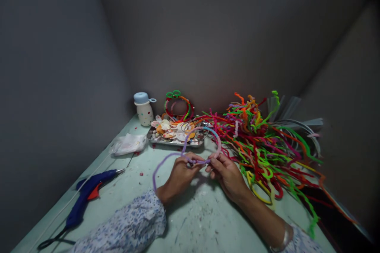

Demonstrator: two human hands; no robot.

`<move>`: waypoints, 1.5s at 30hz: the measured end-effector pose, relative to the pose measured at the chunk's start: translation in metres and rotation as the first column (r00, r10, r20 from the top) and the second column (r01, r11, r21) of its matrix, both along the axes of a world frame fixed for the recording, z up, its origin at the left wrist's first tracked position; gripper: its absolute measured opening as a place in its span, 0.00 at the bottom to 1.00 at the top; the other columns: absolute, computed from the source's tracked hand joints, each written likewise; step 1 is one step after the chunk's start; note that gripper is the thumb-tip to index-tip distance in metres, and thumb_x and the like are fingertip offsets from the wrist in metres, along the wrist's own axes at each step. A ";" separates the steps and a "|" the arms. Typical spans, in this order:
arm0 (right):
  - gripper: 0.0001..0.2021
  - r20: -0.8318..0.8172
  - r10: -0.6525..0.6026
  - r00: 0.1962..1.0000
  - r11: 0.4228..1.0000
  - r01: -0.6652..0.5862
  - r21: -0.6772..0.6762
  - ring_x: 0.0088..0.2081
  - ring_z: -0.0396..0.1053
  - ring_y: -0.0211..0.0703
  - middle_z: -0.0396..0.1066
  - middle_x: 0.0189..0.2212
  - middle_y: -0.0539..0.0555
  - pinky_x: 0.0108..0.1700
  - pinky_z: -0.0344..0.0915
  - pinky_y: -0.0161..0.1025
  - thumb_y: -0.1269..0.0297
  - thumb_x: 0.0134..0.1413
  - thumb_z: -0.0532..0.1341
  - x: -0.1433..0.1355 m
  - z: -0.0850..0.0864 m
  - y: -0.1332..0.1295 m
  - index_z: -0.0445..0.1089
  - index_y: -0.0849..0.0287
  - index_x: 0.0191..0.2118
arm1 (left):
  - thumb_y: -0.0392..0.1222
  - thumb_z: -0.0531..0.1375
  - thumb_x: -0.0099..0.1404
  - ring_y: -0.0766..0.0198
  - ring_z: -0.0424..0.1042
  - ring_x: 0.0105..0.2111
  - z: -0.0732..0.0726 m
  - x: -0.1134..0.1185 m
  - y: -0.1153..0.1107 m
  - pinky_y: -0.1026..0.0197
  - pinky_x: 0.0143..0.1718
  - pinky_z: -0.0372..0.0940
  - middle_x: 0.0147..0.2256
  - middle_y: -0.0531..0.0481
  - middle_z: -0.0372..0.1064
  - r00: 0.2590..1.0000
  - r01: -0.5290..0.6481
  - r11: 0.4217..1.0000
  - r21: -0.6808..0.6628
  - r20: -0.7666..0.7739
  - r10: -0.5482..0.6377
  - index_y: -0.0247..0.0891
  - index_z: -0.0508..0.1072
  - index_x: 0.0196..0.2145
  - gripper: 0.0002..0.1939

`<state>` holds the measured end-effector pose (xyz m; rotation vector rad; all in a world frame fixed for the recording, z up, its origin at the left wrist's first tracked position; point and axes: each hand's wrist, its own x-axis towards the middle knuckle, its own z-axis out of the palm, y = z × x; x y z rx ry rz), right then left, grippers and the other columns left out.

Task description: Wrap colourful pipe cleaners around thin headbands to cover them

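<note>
Above the table's middle I hold a headband [219, 142] wrapped in fuzzy purple, blue and pink pipe cleaner, its arch pointing away from me. My right hand [229, 176] is closed on it at the pink right end. My left hand [184, 172] pinches a purple pipe cleaner [164, 159] low between the headband's sides. One loose length of it loops out left over my wrist. The fingertips of both hands almost meet at the purple strand. Just beyond the arch is a metal tray [166, 142] of flower-shaped pieces.
Finished-looking headbands [190, 107] stand behind the tray beside a white bottle [144, 111] with a blue cap. A blue glue gun [86, 197] and a plastic bag [130, 144] lie left. Tangled pipe cleaners [261, 146] heap up on the right. Grey partitions enclose the table [192, 225].
</note>
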<state>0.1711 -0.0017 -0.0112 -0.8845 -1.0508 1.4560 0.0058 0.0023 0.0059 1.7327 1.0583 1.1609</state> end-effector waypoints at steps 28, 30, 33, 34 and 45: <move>0.12 0.005 0.050 0.999 0.999 -0.050 -0.016 0.30 0.70 0.39 0.72 0.28 0.50 0.33 0.66 0.35 0.56 0.50 0.66 0.004 -0.013 0.005 0.71 0.59 0.35 | 0.44 0.59 0.61 0.66 0.64 0.30 -0.009 0.006 0.003 0.64 0.33 0.60 0.27 0.52 0.67 1.000 -0.027 0.999 -0.030 -0.016 0.026 0.35 0.69 0.28 0.09; 0.11 -0.009 0.058 0.998 0.998 -0.058 -0.013 0.31 0.70 0.38 0.72 0.29 0.50 0.34 0.66 0.35 0.57 0.50 0.66 0.004 -0.013 0.005 0.71 0.59 0.35 | 0.44 0.59 0.60 0.66 0.64 0.29 -0.009 0.005 0.003 0.64 0.33 0.59 0.27 0.53 0.66 1.000 -0.015 0.999 -0.045 0.000 0.015 0.35 0.68 0.28 0.09; 0.10 -0.029 0.064 0.998 0.998 -0.064 -0.010 0.31 0.69 0.37 0.71 0.29 0.50 0.35 0.66 0.34 0.59 0.51 0.66 0.004 -0.013 0.005 0.72 0.59 0.35 | 0.44 0.60 0.60 0.67 0.64 0.29 -0.009 0.007 0.003 0.65 0.33 0.59 0.26 0.53 0.66 0.999 0.009 0.997 -0.080 0.050 -0.005 0.35 0.68 0.28 0.09; 0.09 -0.038 0.064 0.997 0.998 -0.064 -0.011 0.31 0.69 0.37 0.71 0.29 0.49 0.35 0.66 0.34 0.59 0.51 0.66 0.003 -0.013 0.005 0.72 0.58 0.35 | 0.44 0.60 0.60 0.67 0.64 0.29 -0.009 0.007 0.003 0.65 0.33 0.59 0.27 0.53 0.66 0.998 0.012 0.996 -0.094 0.064 -0.006 0.35 0.68 0.28 0.09; 0.10 -0.058 0.074 0.996 0.997 -0.076 -0.031 0.31 0.69 0.36 0.71 0.29 0.50 0.35 0.66 0.34 0.58 0.49 0.67 0.004 -0.014 0.005 0.72 0.59 0.35 | 0.45 0.60 0.60 0.67 0.64 0.29 -0.013 0.006 0.005 0.65 0.33 0.59 0.26 0.52 0.66 0.997 0.014 0.996 -0.087 0.074 -0.008 0.34 0.68 0.27 0.11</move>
